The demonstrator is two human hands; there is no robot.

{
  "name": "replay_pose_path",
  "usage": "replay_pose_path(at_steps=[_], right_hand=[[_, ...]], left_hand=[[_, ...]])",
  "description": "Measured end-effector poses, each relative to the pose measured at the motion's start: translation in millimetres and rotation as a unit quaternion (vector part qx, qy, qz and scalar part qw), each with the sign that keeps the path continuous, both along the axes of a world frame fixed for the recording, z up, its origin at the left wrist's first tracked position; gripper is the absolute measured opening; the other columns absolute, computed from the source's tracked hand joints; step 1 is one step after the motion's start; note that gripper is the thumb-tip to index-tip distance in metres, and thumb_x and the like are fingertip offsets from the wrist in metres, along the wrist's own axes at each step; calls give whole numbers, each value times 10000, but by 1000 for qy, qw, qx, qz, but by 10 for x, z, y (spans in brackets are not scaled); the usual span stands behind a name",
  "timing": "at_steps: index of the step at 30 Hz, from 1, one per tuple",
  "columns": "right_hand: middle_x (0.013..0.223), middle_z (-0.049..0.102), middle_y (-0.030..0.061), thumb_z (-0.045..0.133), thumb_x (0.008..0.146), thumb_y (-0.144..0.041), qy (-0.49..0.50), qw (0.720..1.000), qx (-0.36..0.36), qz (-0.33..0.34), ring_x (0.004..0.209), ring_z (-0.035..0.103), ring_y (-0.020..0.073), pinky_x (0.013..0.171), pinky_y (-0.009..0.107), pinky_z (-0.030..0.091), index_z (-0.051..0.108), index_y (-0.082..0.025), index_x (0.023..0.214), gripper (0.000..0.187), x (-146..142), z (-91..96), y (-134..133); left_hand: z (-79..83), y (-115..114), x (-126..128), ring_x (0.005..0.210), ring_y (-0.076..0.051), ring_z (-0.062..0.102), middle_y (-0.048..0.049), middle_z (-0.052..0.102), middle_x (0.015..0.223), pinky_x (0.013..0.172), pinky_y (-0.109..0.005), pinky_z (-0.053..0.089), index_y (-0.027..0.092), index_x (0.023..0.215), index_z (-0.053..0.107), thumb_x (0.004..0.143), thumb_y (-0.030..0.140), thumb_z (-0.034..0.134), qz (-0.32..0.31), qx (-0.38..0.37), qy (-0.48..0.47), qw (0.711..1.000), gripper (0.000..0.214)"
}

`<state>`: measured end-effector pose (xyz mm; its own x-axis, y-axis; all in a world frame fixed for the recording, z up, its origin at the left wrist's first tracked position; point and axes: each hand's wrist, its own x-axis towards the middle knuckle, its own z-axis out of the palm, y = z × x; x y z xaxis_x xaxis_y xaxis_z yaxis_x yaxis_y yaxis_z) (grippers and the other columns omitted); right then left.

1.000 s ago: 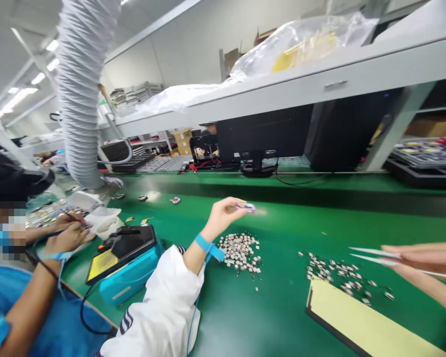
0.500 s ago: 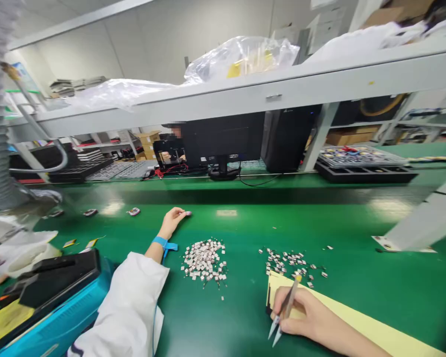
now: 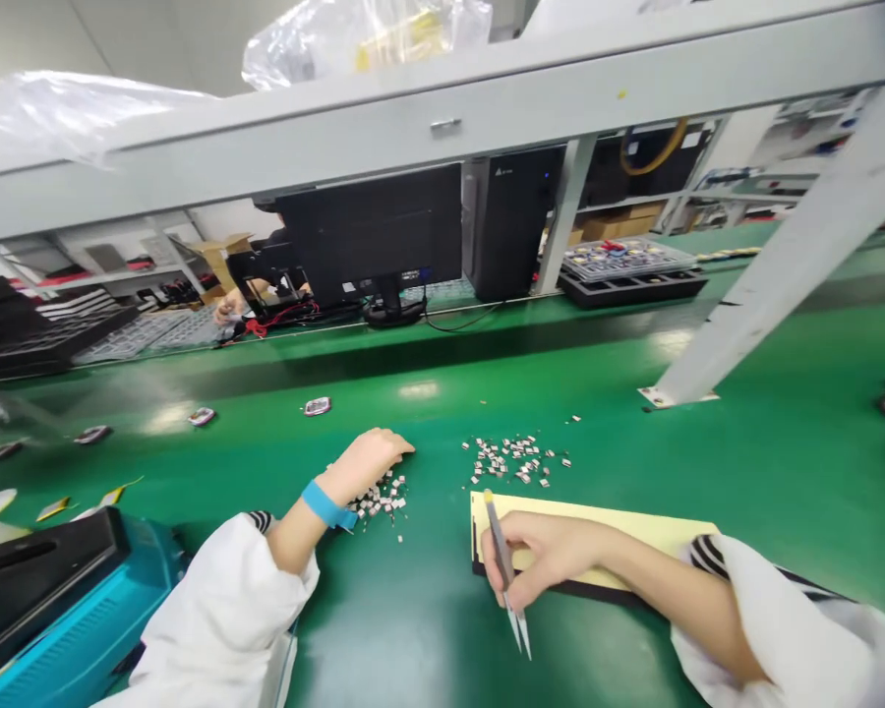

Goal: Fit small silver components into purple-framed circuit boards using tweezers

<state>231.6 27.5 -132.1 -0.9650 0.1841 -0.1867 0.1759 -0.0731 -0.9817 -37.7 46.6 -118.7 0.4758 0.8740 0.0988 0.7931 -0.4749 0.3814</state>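
My left hand [image 3: 369, 457], with a blue wrist strap [image 3: 325, 504], rests knuckles-up on a pile of small silver parts [image 3: 382, 500] on the green belt; its fingers are curled down into the pile and whether they grip anything is hidden. My right hand [image 3: 542, 556] lies on the near edge of a pale yellow pad [image 3: 634, 526] and is closed round metal tweezers [image 3: 507, 580], whose tips point toward me. A second scatter of small parts [image 3: 517, 459] lies just beyond the pad.
Small flat devices [image 3: 317, 405] lie on the green belt [image 3: 782, 462] to the left. A teal and black machine [image 3: 59, 610] sits at bottom left. A slanted white frame leg [image 3: 774, 275] stands at right. Black monitor [image 3: 373, 236] and trays [image 3: 626, 270] are behind, under a grey shelf.
My left hand set a small device on the belt and dropped back onto the parts pile. My right hand, with the tweezers, came down onto the yellow pad. The view swung right.
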Motion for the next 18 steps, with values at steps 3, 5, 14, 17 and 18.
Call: replay_pose_path(at_steps=[3, 5, 14, 17, 18], right_hand=[[721, 556, 30, 674, 655, -428, 20, 999, 9, 29, 684, 544, 127, 665, 257, 423, 518, -121, 742, 355, 12, 15, 13], [697, 545, 29, 561, 718, -532, 27, 999, 11, 18, 670, 551, 137, 641, 269, 435, 433, -148, 743, 406, 40, 54, 9], [592, 447, -16, 460, 840, -237, -168, 872, 360, -287, 551, 445, 128, 529, 232, 313, 466, -149, 788, 102, -71, 140, -66], [777, 576, 55, 511, 815, -137, -199, 837, 428, -277, 733, 551, 183, 629, 259, 384, 561, -137, 915, 112, -237, 67, -151], [858, 585, 82, 518, 803, -98, -208, 829, 444, -270, 779, 563, 197, 661, 275, 402, 574, -126, 933, 144, -282, 34, -173]], left_hand=[[-47, -1, 8, 834, -217, 603, -82, 663, 874, 808, -331, 414, 180, 890, 642, 830, 132, 444, -6, 12, 25, 1000, 212], [-49, 9, -15, 813, -218, 597, -85, 658, 853, 797, -335, 414, 182, 894, 639, 832, 139, 442, -1, 19, 30, 999, 211], [38, 17, 19, 796, -216, 606, -65, 657, 848, 751, -335, 473, 187, 896, 633, 790, 260, 507, 63, 27, -89, 994, 180], [18, -75, 149, 732, -199, 641, -88, 665, 823, 681, -304, 525, 144, 938, 590, 791, 345, 501, 88, 6, -184, 979, 264], [1, -121, 210, 716, -200, 648, -92, 670, 799, 669, -298, 535, 134, 917, 589, 766, 371, 538, 106, -23, -230, 967, 286]])
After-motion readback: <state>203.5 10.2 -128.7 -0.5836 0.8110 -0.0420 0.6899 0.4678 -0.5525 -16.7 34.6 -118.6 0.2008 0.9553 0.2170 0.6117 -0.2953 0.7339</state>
